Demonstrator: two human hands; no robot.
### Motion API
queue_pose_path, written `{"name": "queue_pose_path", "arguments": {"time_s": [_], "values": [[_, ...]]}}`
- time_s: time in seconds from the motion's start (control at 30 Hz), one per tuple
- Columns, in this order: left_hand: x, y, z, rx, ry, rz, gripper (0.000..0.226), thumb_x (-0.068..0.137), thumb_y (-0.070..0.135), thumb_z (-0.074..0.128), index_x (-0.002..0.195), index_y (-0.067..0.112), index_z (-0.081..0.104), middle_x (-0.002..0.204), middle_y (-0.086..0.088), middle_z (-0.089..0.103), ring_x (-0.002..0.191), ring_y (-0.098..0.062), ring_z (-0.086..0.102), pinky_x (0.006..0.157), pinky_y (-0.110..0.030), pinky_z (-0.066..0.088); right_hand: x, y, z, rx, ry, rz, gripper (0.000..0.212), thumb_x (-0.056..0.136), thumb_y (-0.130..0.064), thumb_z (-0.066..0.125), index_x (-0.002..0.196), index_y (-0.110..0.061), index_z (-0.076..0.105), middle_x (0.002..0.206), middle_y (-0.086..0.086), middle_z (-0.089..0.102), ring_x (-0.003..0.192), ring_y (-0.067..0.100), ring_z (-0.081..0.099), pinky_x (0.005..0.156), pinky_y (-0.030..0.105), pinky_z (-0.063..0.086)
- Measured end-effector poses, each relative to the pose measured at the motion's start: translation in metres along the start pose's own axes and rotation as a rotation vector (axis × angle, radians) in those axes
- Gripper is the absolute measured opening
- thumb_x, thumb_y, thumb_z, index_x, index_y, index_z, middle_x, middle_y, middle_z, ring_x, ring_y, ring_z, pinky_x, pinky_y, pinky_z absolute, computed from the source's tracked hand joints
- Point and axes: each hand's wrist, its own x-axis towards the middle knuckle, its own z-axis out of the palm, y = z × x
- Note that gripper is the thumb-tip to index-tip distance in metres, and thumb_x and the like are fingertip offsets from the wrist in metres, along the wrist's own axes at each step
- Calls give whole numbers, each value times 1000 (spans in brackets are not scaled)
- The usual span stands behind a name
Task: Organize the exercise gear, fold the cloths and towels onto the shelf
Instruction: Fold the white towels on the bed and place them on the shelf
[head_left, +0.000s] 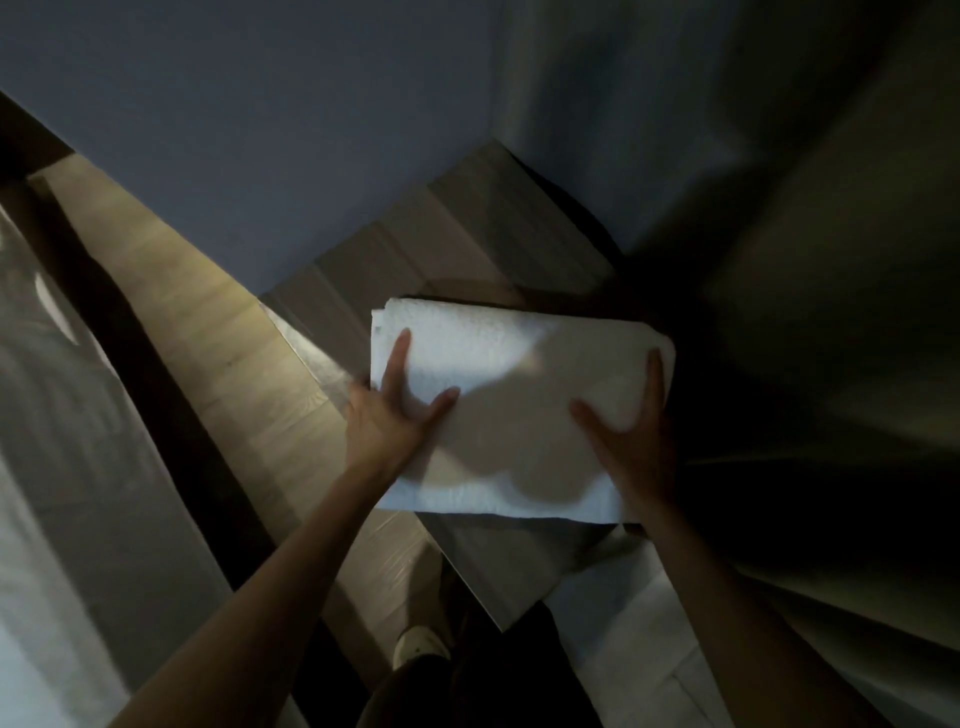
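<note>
A folded white towel (514, 374) lies on the top of a wooden shelf unit (415, 244) against the blue-grey wall. My left hand (395, 410) lies on the towel's left edge with forefinger and thumb spread straight across the cloth. At the towel's right edge my right hand (631, 436) presses down, thumb and fingers stretched flat. Shadows of both hands and my head fall across the towel's near half. Any fingers under the towel's edges are hidden.
A wooden floor (208, 332) runs along the left of the shelf. A pale surface (62, 441) fills the left edge behind a dark strip. A dark curtain or panel (831, 260) hangs at the right. My shoe (418, 644) shows below the shelf.
</note>
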Motion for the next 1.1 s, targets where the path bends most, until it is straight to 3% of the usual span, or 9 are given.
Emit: {"name": "queue_pose_path", "arguments": {"time_s": [0.2,0.3,0.43,0.57,0.63,0.73,0.87,0.97,1.1], "values": [[0,-6,-3,-139,-104,-19,88,71,81,49,136,65,-8,151,-13,30,120,-37,51,95,-41,47,-10,-4,-7,25,-125,42,112,48,-82,57,137,-65,-9,152,7,28,127,38,41,101,52,39],[-6,-13,-10,-204,-147,-55,89,73,77,54,140,61,-3,158,-3,18,129,-37,42,97,-43,42,-28,-2,-13,94,-158,52,109,50,-78,65,133,-69,-5,152,2,31,126,35,44,102,52,40],[-32,-19,-38,-259,-149,-106,88,69,77,59,139,62,9,157,0,23,134,-33,37,105,-47,37,-64,-9,-25,79,-148,19,107,58,-72,71,138,-65,0,151,2,32,129,35,40,104,53,37],[-81,-27,-77,-399,-45,-57,85,70,74,62,139,62,13,154,8,27,132,-21,38,97,-33,37,-102,-42,-41,39,-164,-67,113,49,-80,63,140,-62,-2,154,3,27,134,37,34,104,54,31],[-105,-30,-104,-447,21,-33,83,69,76,61,136,65,13,152,12,28,129,-19,40,99,-36,40,-121,-64,-49,25,-176,-138,111,51,-80,63,138,-64,-4,157,-1,19,137,36,28,105,56,28],[-140,-34,-148,-490,100,-19,80,68,78,60,130,73,11,145,14,34,123,-19,45,101,-45,42,-147,-92,-57,52,-184,-298,101,66,-64,72,136,-67,-1,157,-9,15,138,30,27,108,53,29],[-180,-44,-207,-534,206,42,82,70,74,60,135,68,10,141,16,37,120,-14,46,100,-41,40,-185,-136,-61,176,-255,-447,97,73,-52,74,136,-67,2,154,-17,17,134,15,26,107,45,25],[-198,-54,-248,-536,278,41,81,73,71,59,136,66,9,142,15,37,121,-15,45,104,-47,39,-209,-173,-54,219,-310,-544,93,78,-45,72,140,-61,5,151,-18,22,126,6,28,102,42,27],[-206,-70,-296,-516,378,23,81,73,71,56,138,64,8,148,12,33,120,-16,45,103,-47,40,-229,-226,-33,217,-351,-632,91,81,-42,69,146,-51,6,153,-13,20,127,10,28,98,40,28]]}}
